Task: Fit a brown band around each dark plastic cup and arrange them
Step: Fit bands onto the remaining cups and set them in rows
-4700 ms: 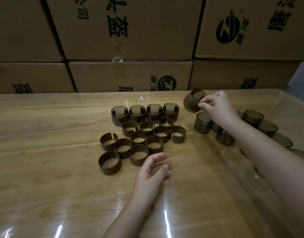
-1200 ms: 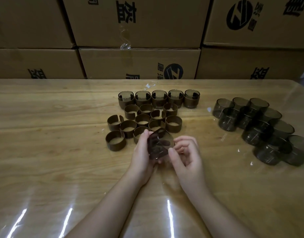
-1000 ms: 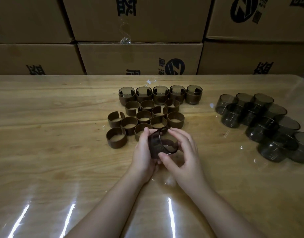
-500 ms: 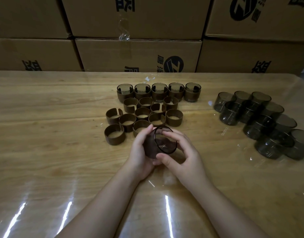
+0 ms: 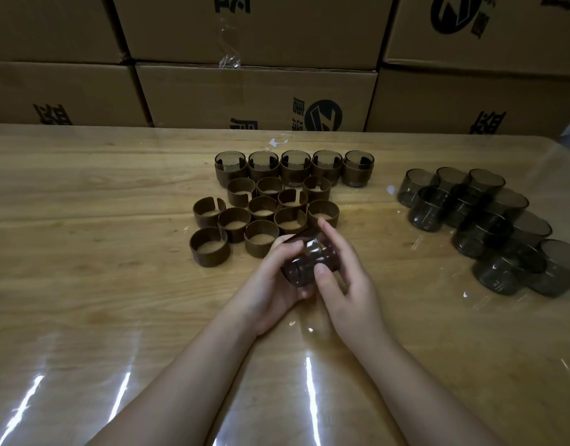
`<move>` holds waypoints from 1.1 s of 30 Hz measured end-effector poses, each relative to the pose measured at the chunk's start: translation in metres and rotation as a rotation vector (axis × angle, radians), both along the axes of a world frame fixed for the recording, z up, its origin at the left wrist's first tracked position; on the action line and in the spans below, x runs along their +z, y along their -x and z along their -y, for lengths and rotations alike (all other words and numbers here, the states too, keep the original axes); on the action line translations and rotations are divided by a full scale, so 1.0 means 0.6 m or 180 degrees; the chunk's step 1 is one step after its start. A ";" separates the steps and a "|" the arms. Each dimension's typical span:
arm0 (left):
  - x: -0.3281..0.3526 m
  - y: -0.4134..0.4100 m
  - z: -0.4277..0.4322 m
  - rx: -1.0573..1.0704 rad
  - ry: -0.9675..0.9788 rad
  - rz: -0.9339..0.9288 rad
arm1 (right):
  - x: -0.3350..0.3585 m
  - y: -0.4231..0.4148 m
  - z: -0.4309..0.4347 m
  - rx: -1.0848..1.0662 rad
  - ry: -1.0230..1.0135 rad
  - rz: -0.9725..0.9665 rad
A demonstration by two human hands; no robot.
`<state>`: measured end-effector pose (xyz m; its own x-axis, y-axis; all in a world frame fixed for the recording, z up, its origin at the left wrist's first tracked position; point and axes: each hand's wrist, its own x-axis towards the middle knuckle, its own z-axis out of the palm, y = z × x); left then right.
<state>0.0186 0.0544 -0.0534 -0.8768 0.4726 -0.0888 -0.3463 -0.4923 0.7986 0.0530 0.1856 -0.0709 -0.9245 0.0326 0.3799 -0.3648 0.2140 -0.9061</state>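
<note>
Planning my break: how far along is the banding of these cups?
Done: five banded cups stand in a row at the back. In hand: the left hand and right hand hold one cup between them; I cannot tell whether its band is on. Left: a cluster of loose bands and a pile of bare cups on the right.

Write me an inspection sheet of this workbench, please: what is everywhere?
Surface: pale wooden table under glossy clear film.
Job's things: five banded dark plastic cups in a back row; loose brown split bands clustered before them; bare dark translucent cups grouped at right; held dark plastic cup tilted, its banding unclear.
Clutter: small white scraps near the back edge.
Grippers: left hand and right hand both grip that cup.
Cables: nothing seen.
Surroundings: stacked brown cardboard boxes with black print.
</note>
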 end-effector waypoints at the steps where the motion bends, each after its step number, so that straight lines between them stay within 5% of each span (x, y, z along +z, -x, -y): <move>1: -0.002 0.000 -0.002 0.0094 0.0055 -0.0067 | -0.001 0.001 0.000 -0.0042 -0.0068 0.0058; 11: -0.016 0.002 -0.015 0.1023 0.0400 -0.0563 | -0.006 0.009 -0.005 -0.0311 -0.0110 0.0390; 21: -0.024 -0.010 -0.019 0.1818 0.2226 -0.2084 | -0.009 0.011 -0.009 -0.0324 0.0045 0.0421; 33: -0.027 0.003 -0.021 0.1933 0.2708 -0.2015 | -0.014 0.010 -0.003 -0.0102 0.0159 0.0107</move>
